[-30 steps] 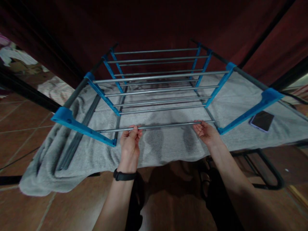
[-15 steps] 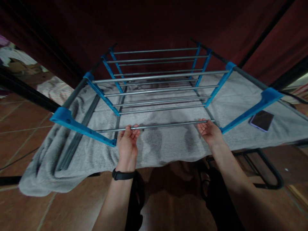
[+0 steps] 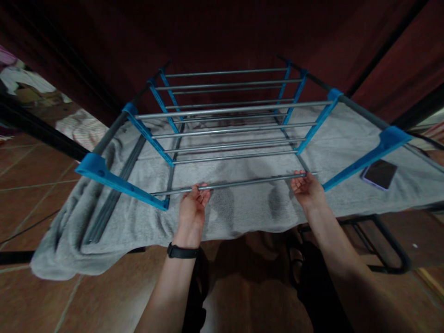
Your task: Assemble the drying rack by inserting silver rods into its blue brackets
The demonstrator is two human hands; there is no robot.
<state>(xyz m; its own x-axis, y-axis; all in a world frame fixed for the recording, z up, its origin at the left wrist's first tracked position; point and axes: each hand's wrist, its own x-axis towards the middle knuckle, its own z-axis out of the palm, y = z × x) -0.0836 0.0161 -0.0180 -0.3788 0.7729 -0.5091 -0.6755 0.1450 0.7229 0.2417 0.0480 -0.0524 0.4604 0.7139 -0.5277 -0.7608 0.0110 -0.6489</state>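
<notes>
A long grey metal rod runs across the near end of a rack with blue plastic side brackets and several metal rods. My left hand, with a black band at the wrist, pinches the rod left of its middle. My right hand curls its fingers round the rod near its right end, close to the right blue bracket. The rod's left end stops short of the left bracket's lower end. The rack stands over a grey towel.
A dark phone lies on the towel at the right. Loose dark rods lie on the towel at the left. A black tube frame shows under the towel's right side. Tiled floor spreads left and below; a dark red curtain hangs behind.
Both hands have shifted the rod to the right; its left end has drawn away from the left blue bracket and its right end now sticks out past my right hand.
</notes>
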